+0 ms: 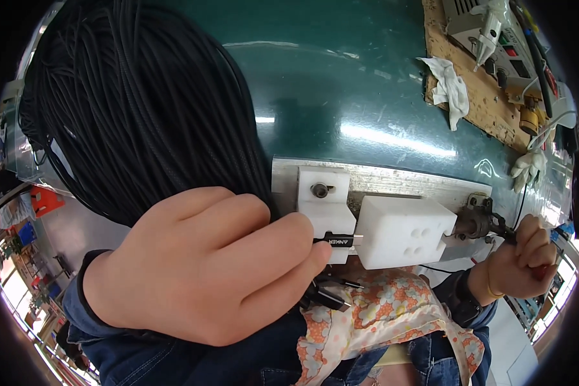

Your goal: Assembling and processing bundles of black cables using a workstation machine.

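Observation:
My left hand (219, 270) pinches a black USB-C cable plug (338, 240) between thumb and fingers. The plug's metal tip points right, at the gap between a white notched block (325, 209) and a larger white block (399, 231) with small round holes. Whether the tip touches the larger block, I cannot tell. At the right, my right hand (522, 260) is closed around the red-tipped handle (539, 272) of a dark metal toggle clamp (477, 222), mounted beside the larger block. More black cable plugs (328, 296) hang below my left fingers, above my lap.
A thick bundle of black braided cables (148, 96) covers the left of the green table (315, 77). Both blocks sit on a metal rail (392, 174) along the near edge. Far right are a worn board (489, 109), a white cloth (449, 87), a boxed device (514, 55) and a glove (527, 168).

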`<state>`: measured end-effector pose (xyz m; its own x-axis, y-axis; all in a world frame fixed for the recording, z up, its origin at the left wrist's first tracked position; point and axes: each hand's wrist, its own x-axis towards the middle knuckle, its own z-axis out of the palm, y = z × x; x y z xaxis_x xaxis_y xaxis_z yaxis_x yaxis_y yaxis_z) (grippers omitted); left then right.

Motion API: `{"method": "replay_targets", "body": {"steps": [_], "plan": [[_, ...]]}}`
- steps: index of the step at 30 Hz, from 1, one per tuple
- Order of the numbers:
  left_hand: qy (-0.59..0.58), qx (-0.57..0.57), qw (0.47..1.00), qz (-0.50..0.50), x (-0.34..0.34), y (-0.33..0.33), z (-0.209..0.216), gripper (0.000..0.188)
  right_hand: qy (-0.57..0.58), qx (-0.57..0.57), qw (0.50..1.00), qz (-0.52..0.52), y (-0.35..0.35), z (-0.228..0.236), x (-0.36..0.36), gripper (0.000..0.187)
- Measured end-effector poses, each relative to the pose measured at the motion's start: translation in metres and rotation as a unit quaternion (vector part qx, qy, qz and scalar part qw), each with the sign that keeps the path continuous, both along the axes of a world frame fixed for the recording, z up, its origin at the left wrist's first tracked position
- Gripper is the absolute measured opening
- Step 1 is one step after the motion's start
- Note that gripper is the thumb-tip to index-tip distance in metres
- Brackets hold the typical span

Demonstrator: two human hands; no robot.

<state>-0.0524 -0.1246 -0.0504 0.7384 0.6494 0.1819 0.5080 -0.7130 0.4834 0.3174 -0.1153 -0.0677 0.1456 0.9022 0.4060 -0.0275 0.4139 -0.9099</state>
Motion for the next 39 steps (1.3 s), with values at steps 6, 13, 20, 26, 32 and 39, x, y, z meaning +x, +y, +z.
{"method": "replay_targets", "body": {"steps": [6,13,20,26,32,39], "plan": [[-0.004,0.002,1.000,0.001,0.002,0.002,-0.001,0.035,0.036,-0.020,0.999,0.013,0.002,0.002,0.009,0.035],[-0.105,0.062,0.993,0.007,0.003,0.002,0.000,0.035,0.021,-0.011,1.000,-0.002,0.001,0.001,0.008,0.036],[0.088,-0.008,0.996,-0.004,0.006,0.001,0.013,0.040,0.084,-0.011,0.996,0.020,0.006,0.003,0.023,0.036],[0.109,-0.004,0.994,0.015,-0.004,-0.002,0.013,0.040,-0.357,0.066,0.932,0.019,0.005,-0.008,-0.042,0.033],[-0.012,0.050,0.998,0.044,-0.012,-0.017,0.022,0.026,-0.291,0.099,0.951,0.023,-0.001,-0.007,-0.029,0.028],[-0.198,0.176,0.964,-0.023,0.032,-0.053,0.088,0.016,-0.339,0.082,0.934,0.081,0.003,-0.012,-0.021,0.025]]}}
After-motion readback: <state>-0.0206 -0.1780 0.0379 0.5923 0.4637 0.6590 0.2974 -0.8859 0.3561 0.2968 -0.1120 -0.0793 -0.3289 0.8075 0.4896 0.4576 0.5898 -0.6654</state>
